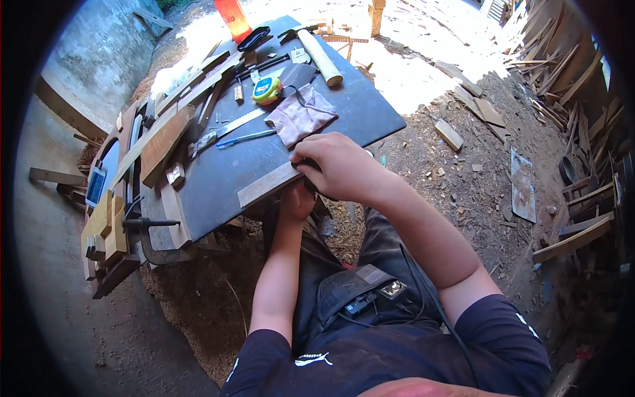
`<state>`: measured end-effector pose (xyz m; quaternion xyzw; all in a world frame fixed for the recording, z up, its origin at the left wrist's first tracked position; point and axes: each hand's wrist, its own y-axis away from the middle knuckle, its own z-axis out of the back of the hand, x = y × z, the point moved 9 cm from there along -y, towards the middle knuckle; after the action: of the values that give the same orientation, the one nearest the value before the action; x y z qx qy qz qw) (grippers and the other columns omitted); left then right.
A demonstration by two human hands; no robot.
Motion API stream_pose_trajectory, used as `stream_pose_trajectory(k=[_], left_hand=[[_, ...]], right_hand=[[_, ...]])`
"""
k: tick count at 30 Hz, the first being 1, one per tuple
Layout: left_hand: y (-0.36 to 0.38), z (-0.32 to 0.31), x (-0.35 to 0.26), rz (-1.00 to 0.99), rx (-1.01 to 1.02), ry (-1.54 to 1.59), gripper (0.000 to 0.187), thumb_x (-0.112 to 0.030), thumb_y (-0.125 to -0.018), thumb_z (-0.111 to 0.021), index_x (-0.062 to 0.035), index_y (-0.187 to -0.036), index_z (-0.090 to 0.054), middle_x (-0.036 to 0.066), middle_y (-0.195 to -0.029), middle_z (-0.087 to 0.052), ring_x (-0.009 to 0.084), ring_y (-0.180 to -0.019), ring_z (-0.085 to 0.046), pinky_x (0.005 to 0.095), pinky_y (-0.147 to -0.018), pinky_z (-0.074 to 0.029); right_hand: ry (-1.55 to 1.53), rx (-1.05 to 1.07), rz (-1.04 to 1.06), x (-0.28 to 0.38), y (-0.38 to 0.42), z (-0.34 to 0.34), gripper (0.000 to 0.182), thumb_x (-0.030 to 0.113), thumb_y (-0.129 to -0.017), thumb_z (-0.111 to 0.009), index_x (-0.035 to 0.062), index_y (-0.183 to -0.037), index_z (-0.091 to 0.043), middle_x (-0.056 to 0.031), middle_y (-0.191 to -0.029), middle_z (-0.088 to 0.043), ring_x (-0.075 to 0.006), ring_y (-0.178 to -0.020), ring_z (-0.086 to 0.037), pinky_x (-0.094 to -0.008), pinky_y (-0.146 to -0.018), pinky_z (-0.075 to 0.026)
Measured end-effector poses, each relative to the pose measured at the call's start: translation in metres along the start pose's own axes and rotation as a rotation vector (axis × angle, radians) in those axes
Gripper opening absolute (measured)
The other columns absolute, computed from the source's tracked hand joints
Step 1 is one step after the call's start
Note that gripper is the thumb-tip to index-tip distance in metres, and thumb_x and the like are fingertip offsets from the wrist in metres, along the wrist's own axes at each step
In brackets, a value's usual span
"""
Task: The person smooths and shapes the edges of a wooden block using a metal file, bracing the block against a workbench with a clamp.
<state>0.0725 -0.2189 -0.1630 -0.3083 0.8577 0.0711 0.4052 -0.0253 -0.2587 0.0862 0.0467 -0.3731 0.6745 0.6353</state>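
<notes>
- Dark shirt and a mesh pouch with a cable lie nearest the viewer, below the worktop.
- Right hand: its fingers are bent and clenched around a dark piece at the right end of the wood strip; what that piece is cannot be told, as the hand covers most of it.
- Left hand: it is beneath the strip, close under the right hand. Its fingertips are hidden, so whether they grip or merely support cannot be told.
- The strip is at the worktop's near edge, running roughly along it. Its left part is bare of hands; its right end is covered.
- State of the work: the visible stretch of the strip is in one piece, with a straight left end. How much of its surface is finished, and how much remains rough, does not show.
- Just beyond the strip are the cloth, pen and steel rule; the tape measure sits beyond the rule.
- The hammer lies toward the far corner, its head pointing away from the near edge.
- Boards crowd the left edge; a clamp stands at the near left corner.
</notes>
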Motion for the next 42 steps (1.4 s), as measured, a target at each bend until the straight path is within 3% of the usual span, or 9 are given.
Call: stream_pose_trajectory(k=[5, 12, 17, 21, 23, 25, 29, 35, 42], left_hand=[[0.028, 0.037, 0.018, 0.282, -0.234, 0.468, 0.029, -0.040, -0.103, -0.052, -0.0179, -0.115, -0.067, -0.005, -0.078, -0.063, 0.0108, -0.070, -0.061, 0.0329, -0.077, -0.051], [0.034, 0.021, 0.030, 0.336, -0.045, -0.188, 0.034, -0.046, -0.106, -0.044, -0.0188, -0.100, -0.062, -0.005, -0.067, -0.049, 0.0097, -0.050, -0.044, 0.0263, -0.050, -0.036], [0.038, 0.009, 0.040, 0.659, -0.054, 0.194, 0.038, -0.050, -0.106, -0.038, -0.0198, -0.105, -0.061, -0.004, -0.069, -0.052, 0.0093, -0.048, -0.043, 0.0227, -0.041, -0.031], [0.048, -0.022, 0.048, 0.765, 0.385, 0.315, 0.031, -0.044, -0.106, -0.043, -0.0190, -0.112, -0.060, -0.004, -0.084, -0.058, 0.0082, -0.055, -0.049, 0.0228, -0.044, -0.037], [0.036, -0.013, 0.046, 0.627, 0.237, 0.410, 0.029, -0.042, -0.106, -0.047, -0.0174, -0.116, -0.060, -0.002, -0.091, -0.061, 0.0083, -0.063, -0.055, 0.0230, -0.050, -0.043], [0.023, -0.005, 0.030, 0.259, 0.272, -0.238, 0.031, -0.038, -0.101, -0.057, -0.0153, -0.122, -0.059, 0.000, -0.101, -0.064, 0.0100, -0.079, -0.060, 0.0264, -0.062, -0.049], [0.018, 0.002, 0.051, 0.539, 0.172, 0.252, 0.047, -0.035, -0.092, -0.072, -0.0094, -0.129, -0.059, 0.006, -0.114, -0.066, 0.0164, -0.108, -0.063, 0.0361, -0.086, -0.053], [0.018, -0.046, -0.024, -0.351, 0.262, -1.388, 0.047, -0.032, -0.087, -0.075, -0.0057, -0.125, -0.064, 0.016, -0.121, -0.068, 0.0326, -0.114, -0.065, 0.0445, -0.089, -0.053], [0.019, -0.046, -0.030, -0.287, 0.132, -1.287, 0.049, -0.031, -0.087, -0.076, -0.0080, -0.128, -0.064, 0.019, -0.123, -0.067, 0.0374, -0.116, -0.064, 0.0437, -0.092, -0.053]], right_hand=[[-0.031, 0.020, -0.039, -0.004, 0.001, -0.002, 0.014, 0.010, -0.084, -0.069, 0.0011, -0.094, -0.068, -0.0150, -0.093, -0.070, -0.0365, -0.092, -0.067, -0.0442, -0.085, -0.052], [-0.013, 0.030, -0.049, -0.006, 0.001, -0.004, 0.014, 0.011, -0.085, -0.068, 0.0019, -0.095, -0.069, -0.0144, -0.095, -0.070, -0.0354, -0.094, -0.068, -0.0436, -0.087, -0.053], [-0.023, 0.079, -0.074, -0.009, -0.001, -0.006, 0.015, 0.012, -0.086, -0.067, 0.0020, -0.096, -0.069, -0.0151, -0.096, -0.070, -0.0351, -0.096, -0.067, -0.0439, -0.088, -0.052], [-0.026, 0.096, -0.088, -0.011, -0.001, -0.008, 0.016, 0.013, -0.086, -0.067, 0.0023, -0.097, -0.069, -0.0155, -0.096, -0.070, -0.0350, -0.098, -0.067, -0.0440, -0.091, -0.051], [-0.032, 0.092, -0.082, -0.011, 0.001, -0.008, 0.016, 0.013, -0.086, -0.067, 0.0026, -0.098, -0.069, -0.0154, -0.096, -0.069, -0.0350, -0.099, -0.066, -0.0441, -0.092, -0.051], [-0.050, 0.076, -0.075, -0.013, 0.002, -0.009, 0.015, 0.012, -0.087, -0.067, 0.0028, -0.098, -0.069, -0.0153, -0.096, -0.069, -0.0350, -0.099, -0.066, -0.0441, -0.092, -0.050], [-0.047, 0.086, -0.063, -0.010, 0.002, -0.007, 0.014, 0.012, -0.087, -0.066, 0.0031, -0.098, -0.069, -0.0152, -0.096, -0.069, -0.0349, -0.100, -0.066, -0.0440, -0.093, -0.050], [-0.075, 0.029, -0.033, -0.012, 0.001, -0.006, 0.015, 0.012, -0.086, -0.067, 0.0021, -0.097, -0.069, -0.0160, -0.095, -0.070, -0.0353, -0.097, -0.067, -0.0439, -0.090, -0.051], [-0.067, 0.038, -0.064, -0.014, 0.001, -0.006, 0.015, 0.012, -0.085, -0.067, 0.0023, -0.096, -0.070, -0.0157, -0.094, -0.070, -0.0352, -0.096, -0.067, -0.0440, -0.090, -0.052]])
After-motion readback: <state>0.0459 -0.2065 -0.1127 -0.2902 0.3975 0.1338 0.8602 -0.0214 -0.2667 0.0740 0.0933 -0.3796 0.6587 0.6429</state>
